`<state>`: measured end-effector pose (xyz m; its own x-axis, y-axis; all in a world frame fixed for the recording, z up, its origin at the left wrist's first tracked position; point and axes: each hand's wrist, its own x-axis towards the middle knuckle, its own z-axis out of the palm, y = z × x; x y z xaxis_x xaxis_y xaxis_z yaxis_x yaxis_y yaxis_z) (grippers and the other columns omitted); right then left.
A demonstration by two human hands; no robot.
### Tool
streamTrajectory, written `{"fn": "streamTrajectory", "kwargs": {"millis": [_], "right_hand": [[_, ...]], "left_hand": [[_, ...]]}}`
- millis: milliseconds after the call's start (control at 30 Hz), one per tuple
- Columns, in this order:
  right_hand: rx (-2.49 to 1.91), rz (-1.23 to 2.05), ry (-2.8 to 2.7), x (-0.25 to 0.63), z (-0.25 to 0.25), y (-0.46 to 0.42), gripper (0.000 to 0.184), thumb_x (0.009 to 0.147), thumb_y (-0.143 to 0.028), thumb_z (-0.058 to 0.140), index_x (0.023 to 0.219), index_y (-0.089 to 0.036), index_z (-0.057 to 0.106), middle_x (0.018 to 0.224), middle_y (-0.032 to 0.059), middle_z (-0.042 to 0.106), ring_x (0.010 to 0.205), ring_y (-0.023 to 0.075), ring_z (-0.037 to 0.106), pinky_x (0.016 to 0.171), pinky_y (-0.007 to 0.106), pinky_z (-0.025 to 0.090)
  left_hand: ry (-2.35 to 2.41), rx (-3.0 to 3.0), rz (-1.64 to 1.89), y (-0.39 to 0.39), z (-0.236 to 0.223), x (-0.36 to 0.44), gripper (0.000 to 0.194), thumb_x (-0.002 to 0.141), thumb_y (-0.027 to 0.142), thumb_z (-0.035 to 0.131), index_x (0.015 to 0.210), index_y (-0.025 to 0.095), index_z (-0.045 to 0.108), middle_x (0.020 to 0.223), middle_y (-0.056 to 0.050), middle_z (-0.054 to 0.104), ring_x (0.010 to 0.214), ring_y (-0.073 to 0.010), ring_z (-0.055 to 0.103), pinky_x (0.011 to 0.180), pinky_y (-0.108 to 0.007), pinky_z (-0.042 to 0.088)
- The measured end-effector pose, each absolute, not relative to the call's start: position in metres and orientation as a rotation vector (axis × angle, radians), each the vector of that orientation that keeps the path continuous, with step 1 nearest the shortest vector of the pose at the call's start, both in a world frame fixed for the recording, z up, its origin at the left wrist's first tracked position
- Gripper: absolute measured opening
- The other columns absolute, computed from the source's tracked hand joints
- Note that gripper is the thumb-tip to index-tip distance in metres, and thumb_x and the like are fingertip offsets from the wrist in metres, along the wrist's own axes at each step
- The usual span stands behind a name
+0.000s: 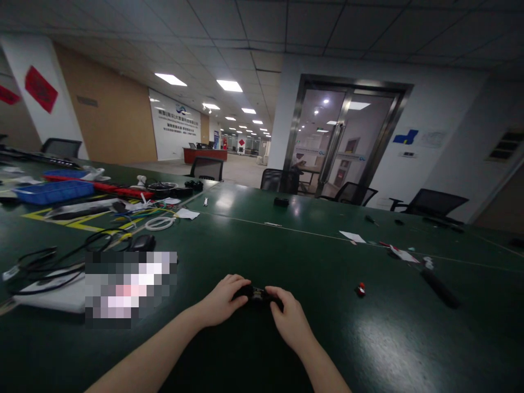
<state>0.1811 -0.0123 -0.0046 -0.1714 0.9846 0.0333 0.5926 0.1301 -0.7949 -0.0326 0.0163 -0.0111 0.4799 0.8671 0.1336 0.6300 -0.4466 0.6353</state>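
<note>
Low in the middle of the head view, a small dark device (257, 295) with a pale metallic patch at its centre is held close to the green tabletop. My left hand (223, 301) grips its left end, thumb in front and fingers behind. At the opposite end, my right hand (289, 314) has its fingers curled around the black body. Both palms hide part of it, so its exact kind is unclear. A small red and white item (361, 289) lies to the right of my right hand.
Left of my arms are a black computer mouse (142, 243), tangled cables and a pixelated patch. Farther back sit a blue tray (55, 192) and a coiled white cable (159, 223). A long black object (440, 288) lies at right; a black box (281, 202) stands ahead. Chairs line the far edge.
</note>
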Motion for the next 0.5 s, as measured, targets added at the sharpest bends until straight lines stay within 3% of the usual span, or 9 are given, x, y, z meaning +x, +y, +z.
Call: {"fn": "streamTrajectory", "kwargs": {"millis": [500], "right_hand": [[-1.534,0.810,-1.918,0.1761,0.0014,-0.0165,0.038,0.082,-0.012,0.037,0.103,-0.030,0.063,0.124,-0.0005,0.051,0.119,0.0186,0.045,0.099,0.040,0.038]], "left_hand": [[1.245,2.224,0.593,0.0162,-0.0091,-0.0316,0.034,0.084,0.025,0.049,0.118,0.022,0.052,0.117,-0.006,0.052,0.110,-0.0213,0.046,0.098,-0.035,0.036]]}}
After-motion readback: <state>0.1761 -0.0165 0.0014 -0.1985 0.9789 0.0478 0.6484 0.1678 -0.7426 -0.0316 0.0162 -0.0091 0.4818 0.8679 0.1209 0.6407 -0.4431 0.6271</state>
